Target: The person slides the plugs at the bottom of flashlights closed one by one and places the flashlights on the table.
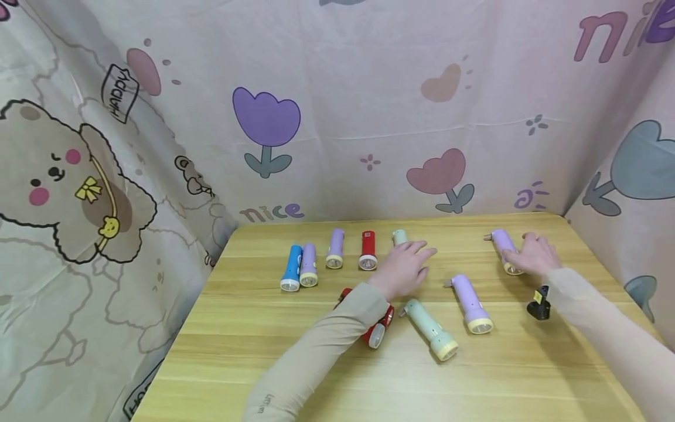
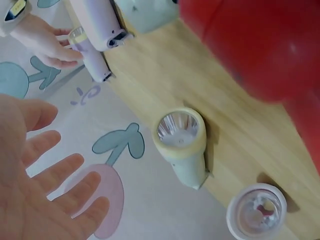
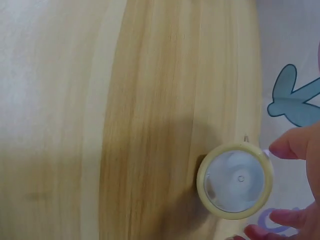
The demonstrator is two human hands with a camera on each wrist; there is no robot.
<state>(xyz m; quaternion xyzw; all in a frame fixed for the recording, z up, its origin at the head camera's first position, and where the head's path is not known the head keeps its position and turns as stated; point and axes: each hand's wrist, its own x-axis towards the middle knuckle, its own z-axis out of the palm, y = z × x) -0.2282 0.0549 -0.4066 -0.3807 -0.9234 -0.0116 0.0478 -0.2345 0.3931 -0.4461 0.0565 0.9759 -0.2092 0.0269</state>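
Purple flashlights (image 1: 469, 298), four, green flashlights (image 1: 426, 324), two, left grip (image 1: 402, 266) spread, right grip (image 1: 535, 255) fingers parted

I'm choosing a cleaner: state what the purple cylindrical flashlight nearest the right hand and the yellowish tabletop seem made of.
Purple cylindrical flashlight: probably plastic, smooth with low sheen, given its evenly coloured body. Yellowish tabletop: wood or printed laminate, going by its streaked grain; satin, from the soft glare.

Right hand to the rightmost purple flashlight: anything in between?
Nothing visible. The right hand is right at the rightmost purple flashlight, its thumb by the pale yellow rim, with no other object in between. The nearest other purple flashlight lies off to the left and nearer the camera, outside that gap.
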